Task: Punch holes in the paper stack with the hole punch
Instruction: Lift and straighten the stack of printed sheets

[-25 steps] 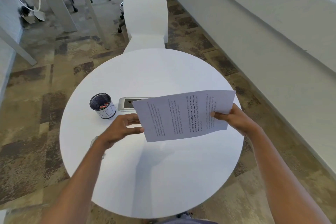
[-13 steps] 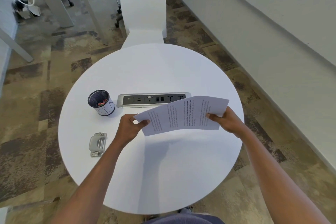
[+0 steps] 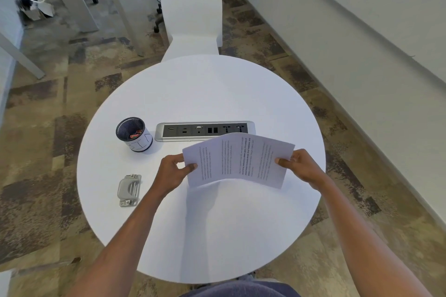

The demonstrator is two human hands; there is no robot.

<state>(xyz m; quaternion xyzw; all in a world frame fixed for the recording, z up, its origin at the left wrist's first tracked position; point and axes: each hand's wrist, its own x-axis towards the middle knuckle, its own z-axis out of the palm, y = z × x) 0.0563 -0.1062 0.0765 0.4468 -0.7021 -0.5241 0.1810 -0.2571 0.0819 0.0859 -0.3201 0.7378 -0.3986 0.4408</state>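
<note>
A printed paper stack point(image 3: 237, 160) hangs just above the round white table point(image 3: 200, 94), bowed upward in the middle. My left hand point(image 3: 173, 172) pinches its left short edge and my right hand point(image 3: 300, 166) pinches its right short edge. The text runs sideways across the sheets. A grey metal hole punch point(image 3: 129, 190) lies flat on the table to the left of my left forearm, untouched, roughly a hand's width from my left hand.
A mesh pen cup point(image 3: 134, 134) stands at the table's left. A silver socket strip point(image 3: 204, 130) is set into the table behind the paper. A white chair point(image 3: 191, 9) faces the far edge. A wall ledge runs along the right.
Both hands lowered the paper stack from a raised, tilted hold toward the tabletop and flattened it. The socket strip and the hole punch came into view.
</note>
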